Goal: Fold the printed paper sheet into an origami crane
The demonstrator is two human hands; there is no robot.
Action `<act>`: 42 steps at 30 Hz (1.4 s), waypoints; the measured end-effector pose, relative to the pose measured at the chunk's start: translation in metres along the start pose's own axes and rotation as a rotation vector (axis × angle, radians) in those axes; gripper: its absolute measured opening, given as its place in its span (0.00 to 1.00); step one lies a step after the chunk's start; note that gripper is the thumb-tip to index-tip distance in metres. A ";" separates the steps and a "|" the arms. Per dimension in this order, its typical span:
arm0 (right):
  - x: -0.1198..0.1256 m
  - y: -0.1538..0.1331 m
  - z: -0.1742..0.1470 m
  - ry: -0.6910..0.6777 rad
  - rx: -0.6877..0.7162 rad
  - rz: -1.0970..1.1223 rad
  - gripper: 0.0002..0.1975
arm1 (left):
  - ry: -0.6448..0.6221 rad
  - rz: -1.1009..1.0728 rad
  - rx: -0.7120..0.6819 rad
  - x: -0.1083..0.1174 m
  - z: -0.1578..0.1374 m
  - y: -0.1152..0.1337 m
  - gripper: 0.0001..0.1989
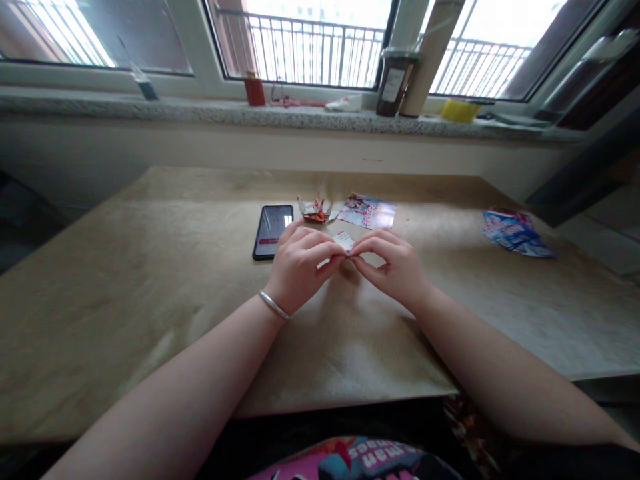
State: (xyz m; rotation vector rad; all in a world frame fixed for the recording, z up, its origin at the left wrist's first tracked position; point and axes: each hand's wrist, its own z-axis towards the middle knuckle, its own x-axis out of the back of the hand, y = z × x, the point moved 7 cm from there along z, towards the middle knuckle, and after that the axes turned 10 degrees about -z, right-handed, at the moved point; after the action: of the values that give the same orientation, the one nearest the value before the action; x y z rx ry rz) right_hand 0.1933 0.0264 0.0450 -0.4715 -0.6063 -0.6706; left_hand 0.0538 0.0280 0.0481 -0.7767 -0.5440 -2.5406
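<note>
Our left hand (301, 261) and right hand (395, 265) pinch a small paper (343, 239) at its near edge; likely we're folding. Next move probably needs aligned edges.

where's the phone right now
In the head view, the phone lies on the table, left of the folded paper and partly behind the left hand.
</note>
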 end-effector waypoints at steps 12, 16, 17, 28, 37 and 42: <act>-0.003 0.001 0.000 -0.031 -0.032 -0.040 0.02 | -0.059 -0.028 0.063 -0.008 0.000 -0.005 0.05; -0.004 0.002 -0.001 -0.044 -0.059 -0.046 0.03 | -0.043 -0.046 0.072 -0.007 0.000 -0.006 0.05; -0.005 0.002 -0.001 -0.048 -0.063 -0.051 0.03 | -0.041 -0.048 0.067 -0.007 0.000 -0.005 0.05; -0.007 0.004 -0.002 -0.070 -0.075 -0.105 0.02 | -0.029 0.011 0.022 -0.006 -0.001 -0.002 0.05; -0.009 0.004 -0.003 -0.089 -0.066 -0.123 0.02 | -0.105 0.068 0.030 -0.007 0.001 0.000 0.06; -0.010 0.005 -0.002 -0.102 -0.072 -0.132 0.01 | -0.106 0.045 0.061 -0.009 0.001 -0.004 0.05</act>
State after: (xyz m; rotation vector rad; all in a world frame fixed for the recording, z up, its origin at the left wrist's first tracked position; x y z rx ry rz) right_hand 0.1916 0.0329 0.0361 -0.5380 -0.7156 -0.7994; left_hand 0.0588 0.0336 0.0425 -0.8948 -0.6273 -2.4407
